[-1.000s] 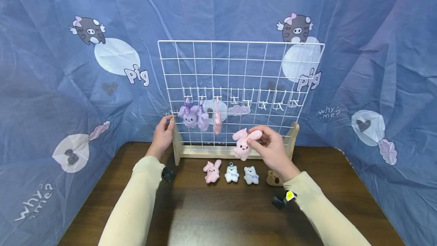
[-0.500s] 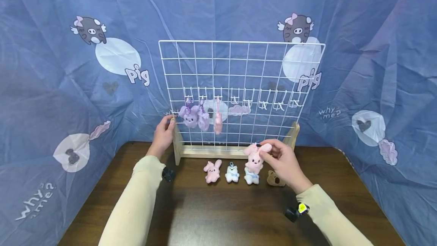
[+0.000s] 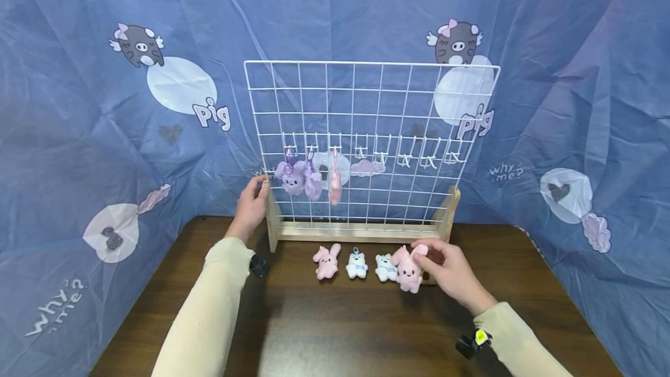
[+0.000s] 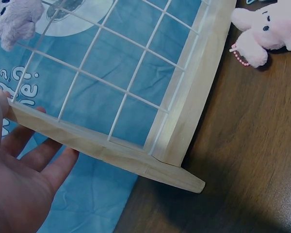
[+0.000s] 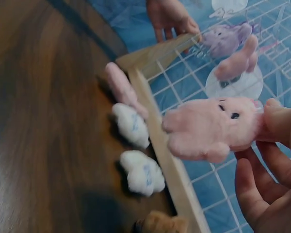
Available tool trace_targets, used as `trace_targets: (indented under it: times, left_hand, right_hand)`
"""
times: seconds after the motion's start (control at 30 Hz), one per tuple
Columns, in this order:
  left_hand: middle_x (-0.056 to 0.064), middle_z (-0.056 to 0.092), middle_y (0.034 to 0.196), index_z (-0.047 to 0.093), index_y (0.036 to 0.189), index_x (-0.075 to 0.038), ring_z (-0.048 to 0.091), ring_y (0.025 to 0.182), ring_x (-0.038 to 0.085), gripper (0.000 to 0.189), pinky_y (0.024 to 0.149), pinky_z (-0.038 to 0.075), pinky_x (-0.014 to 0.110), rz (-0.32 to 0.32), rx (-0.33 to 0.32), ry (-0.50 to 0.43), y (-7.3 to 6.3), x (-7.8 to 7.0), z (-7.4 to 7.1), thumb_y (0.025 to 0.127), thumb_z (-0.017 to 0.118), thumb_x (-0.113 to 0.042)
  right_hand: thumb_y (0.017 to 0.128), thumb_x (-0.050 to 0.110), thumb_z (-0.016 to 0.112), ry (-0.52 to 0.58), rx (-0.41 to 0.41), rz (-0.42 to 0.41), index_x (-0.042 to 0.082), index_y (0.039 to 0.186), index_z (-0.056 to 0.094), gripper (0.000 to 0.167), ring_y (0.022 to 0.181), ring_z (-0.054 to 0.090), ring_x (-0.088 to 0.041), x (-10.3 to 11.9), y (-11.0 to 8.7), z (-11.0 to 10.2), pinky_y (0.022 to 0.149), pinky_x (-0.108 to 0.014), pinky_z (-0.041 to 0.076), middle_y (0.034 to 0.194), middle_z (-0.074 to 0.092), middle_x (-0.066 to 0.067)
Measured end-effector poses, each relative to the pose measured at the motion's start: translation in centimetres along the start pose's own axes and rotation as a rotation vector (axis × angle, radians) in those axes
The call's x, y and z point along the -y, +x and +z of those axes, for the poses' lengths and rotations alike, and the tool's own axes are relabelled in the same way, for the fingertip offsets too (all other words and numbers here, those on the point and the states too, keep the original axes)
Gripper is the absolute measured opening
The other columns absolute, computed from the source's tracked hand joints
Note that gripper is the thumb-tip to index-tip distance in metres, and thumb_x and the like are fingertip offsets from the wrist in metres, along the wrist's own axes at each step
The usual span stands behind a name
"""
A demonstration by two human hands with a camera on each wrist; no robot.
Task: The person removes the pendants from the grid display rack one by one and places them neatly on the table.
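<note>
Pink bunny plush (image 3: 409, 277) is super fuzzy, stubby legs, tiny black eyes, held up off the worktop (image 3: 335, 330) with the right fingers (image 5: 248, 187) pinching one ear. Left fingers (image 4: 61, 166) grip the rack's wooden side (image 4: 111, 157).

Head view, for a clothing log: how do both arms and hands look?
Left sleeve and right sleeve are long, plain cream. Left wrist camera and right wrist camera are black, the right with a yellow tag. Left hand and right hand are bare.
</note>
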State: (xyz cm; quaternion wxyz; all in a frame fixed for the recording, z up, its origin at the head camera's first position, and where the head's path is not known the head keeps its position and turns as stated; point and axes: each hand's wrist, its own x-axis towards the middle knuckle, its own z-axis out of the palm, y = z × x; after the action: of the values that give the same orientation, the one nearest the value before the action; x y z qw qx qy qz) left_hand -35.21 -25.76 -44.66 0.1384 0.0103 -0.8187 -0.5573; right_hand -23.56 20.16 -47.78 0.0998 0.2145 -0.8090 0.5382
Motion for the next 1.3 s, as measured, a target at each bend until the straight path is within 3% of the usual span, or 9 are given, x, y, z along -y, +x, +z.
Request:
trace_targets:
  times: [0.17, 0.47, 0.73, 1.07, 1.3]
  left_hand:
    - [0.023, 0.062, 0.142, 0.056, 0.146, -0.014, 0.055, 0.122, 0.033, 0.035, 0.102, 0.044, 0.050, -0.002, 0.004, -0.005, 0.0, -0.2, 0.1, 0.114, 0.047, -0.026]
    - [0.024, 0.062, 0.139, 0.056, 0.146, -0.014, 0.055, 0.115, 0.033, 0.036, 0.094, 0.044, 0.045, -0.010, 0.005, -0.003, 0.0, -0.2, 0.1, 0.114, 0.047, -0.026]
    - [0.023, 0.060, 0.144, 0.055, 0.148, -0.014, 0.054, 0.122, 0.033, 0.037, 0.102, 0.044, 0.049, -0.016, 0.008, -0.011, 0.0, 0.0, 0.1, 0.114, 0.045, -0.027]
    - [0.023, 0.060, 0.143, 0.055, 0.147, -0.014, 0.054, 0.120, 0.032, 0.036, 0.099, 0.045, 0.047, -0.023, 0.002, -0.010, 0.0, 0.0, 0.1, 0.114, 0.046, -0.026]
    - [0.022, 0.061, 0.141, 0.055, 0.148, -0.014, 0.054, 0.116, 0.032, 0.037, 0.095, 0.045, 0.043, -0.026, 0.008, 0.001, -0.1, -0.2, 0.1, 0.114, 0.045, -0.028]
  right_hand:
    - [0.095, 0.001, 0.075, -0.044, 0.028, 0.023, -0.001, 0.116, 0.071, 0.021, 0.080, 0.065, -0.009, -1.0, -1.1, -0.7, 0.070, -0.025, 0.055, 0.098, 0.072, -0.012]
    - [0.093, 0.001, 0.078, -0.068, 0.086, 0.080, -0.003, 0.112, 0.070, 0.022, 0.080, 0.065, -0.006, -3.1, -2.7, -1.8, 0.070, -0.024, 0.055, 0.096, 0.073, -0.010]
    - [0.091, 0.004, 0.081, -0.236, 0.128, 0.118, 0.001, 0.107, 0.073, 0.018, 0.079, 0.064, -0.002, -4.4, -3.8, -2.3, 0.071, -0.024, 0.055, 0.092, 0.074, 0.000]
    - [0.090, 0.007, 0.082, -0.352, 0.148, 0.242, 0.005, 0.107, 0.075, 0.019, 0.075, 0.063, -0.005, -4.6, -4.1, -2.3, 0.068, -0.025, 0.052, 0.088, 0.073, 0.002]
    - [0.090, 0.010, 0.082, -0.345, 0.187, 0.256, 0.006, 0.107, 0.073, 0.020, 0.075, 0.065, -0.005, -4.6, -4.5, -1.9, 0.068, -0.025, 0.052, 0.088, 0.076, 0.003]
